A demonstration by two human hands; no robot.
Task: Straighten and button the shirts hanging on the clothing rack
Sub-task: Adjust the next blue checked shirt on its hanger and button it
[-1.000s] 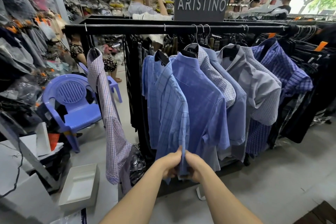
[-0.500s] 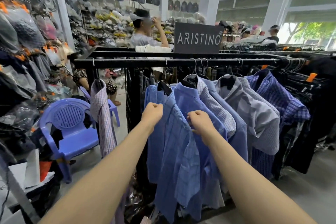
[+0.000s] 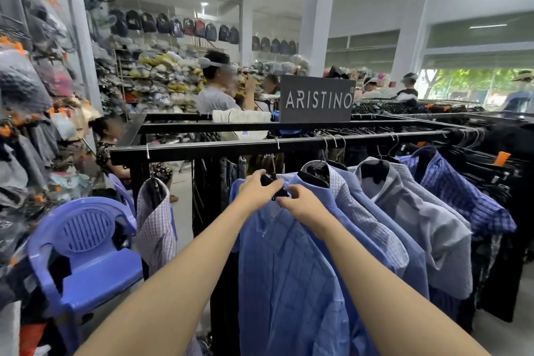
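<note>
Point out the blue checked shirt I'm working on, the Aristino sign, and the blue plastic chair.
blue checked shirt (image 3: 291,277): head view, on its front panel.
Aristino sign (image 3: 317,99): head view, on the lettering.
blue plastic chair (image 3: 101,272): head view, on its seat.

Blue checked shirt soft matt cloth; rack rail matt black metal; chair glossy plastic.
</note>
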